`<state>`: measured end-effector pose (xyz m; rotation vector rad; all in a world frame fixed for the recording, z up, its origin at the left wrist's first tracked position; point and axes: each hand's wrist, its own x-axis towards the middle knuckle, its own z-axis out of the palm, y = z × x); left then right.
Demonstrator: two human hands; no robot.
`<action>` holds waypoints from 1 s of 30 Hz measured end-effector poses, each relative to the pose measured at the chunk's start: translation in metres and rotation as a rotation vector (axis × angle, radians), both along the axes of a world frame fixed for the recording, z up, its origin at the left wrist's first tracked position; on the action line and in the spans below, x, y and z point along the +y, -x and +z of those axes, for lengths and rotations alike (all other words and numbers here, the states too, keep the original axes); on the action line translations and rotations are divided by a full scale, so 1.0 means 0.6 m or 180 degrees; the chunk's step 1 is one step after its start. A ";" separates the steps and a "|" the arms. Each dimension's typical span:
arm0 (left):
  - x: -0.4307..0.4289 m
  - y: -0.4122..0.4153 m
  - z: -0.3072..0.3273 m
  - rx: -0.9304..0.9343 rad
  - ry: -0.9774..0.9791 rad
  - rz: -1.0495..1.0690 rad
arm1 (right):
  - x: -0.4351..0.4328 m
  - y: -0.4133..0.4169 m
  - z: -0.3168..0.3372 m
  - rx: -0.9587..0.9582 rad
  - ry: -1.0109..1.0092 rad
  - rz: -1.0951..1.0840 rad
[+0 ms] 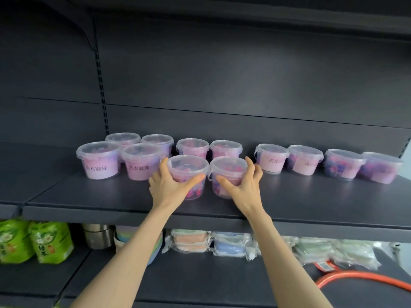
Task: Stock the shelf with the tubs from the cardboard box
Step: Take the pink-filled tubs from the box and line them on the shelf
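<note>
Several clear lidded tubs of pink and purple beads stand on the dark shelf (111, 196). My left hand (171, 185) grips a tub (188, 167) at the shelf's front middle, thumb across its front, fingers round its left side. My right hand (240, 185) grips the neighbouring tub (229, 168) in the same way from the right. Both tubs stand upright side by side, in front of a back pair of tubs (192, 147). Two labelled tubs (100, 161) sit at the left. The cardboard box is out of view.
More tubs (342, 163) line the shelf's right part near the back wall. On the lower shelf lie green packets (33, 241), a metal pot (99, 236), wrapped pastel packs (211, 241) and an orange hose (355, 276). A slotted upright (102, 85) runs up the back panel.
</note>
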<state>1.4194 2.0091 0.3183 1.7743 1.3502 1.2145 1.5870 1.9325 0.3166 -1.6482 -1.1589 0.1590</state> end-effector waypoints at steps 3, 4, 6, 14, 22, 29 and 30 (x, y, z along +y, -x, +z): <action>0.008 -0.010 -0.002 0.0106 -0.0136 0.0114 | 0.000 -0.005 -0.004 -0.0085 0.0081 0.0101; 0.014 -0.009 -0.005 -0.0100 -0.0115 -0.0149 | 0.002 -0.005 -0.003 -0.0120 0.0082 0.0065; 0.021 0.003 -0.009 -0.0486 0.0001 -0.0705 | 0.005 -0.006 -0.004 -0.0127 0.0098 0.0000; 0.021 -0.007 0.002 0.0612 -0.0877 0.0410 | 0.005 -0.005 -0.004 -0.0132 -0.0026 -0.0234; 0.040 0.044 -0.027 0.0795 -0.1595 -0.0399 | 0.005 -0.001 -0.006 -0.0075 0.0080 -0.0127; 0.026 0.038 -0.021 0.1511 -0.2207 -0.0066 | -0.006 0.005 0.000 -0.0075 0.0155 -0.0234; 0.029 0.043 -0.020 0.1434 -0.2183 -0.0147 | -0.007 0.006 0.001 -0.0086 0.0153 -0.0238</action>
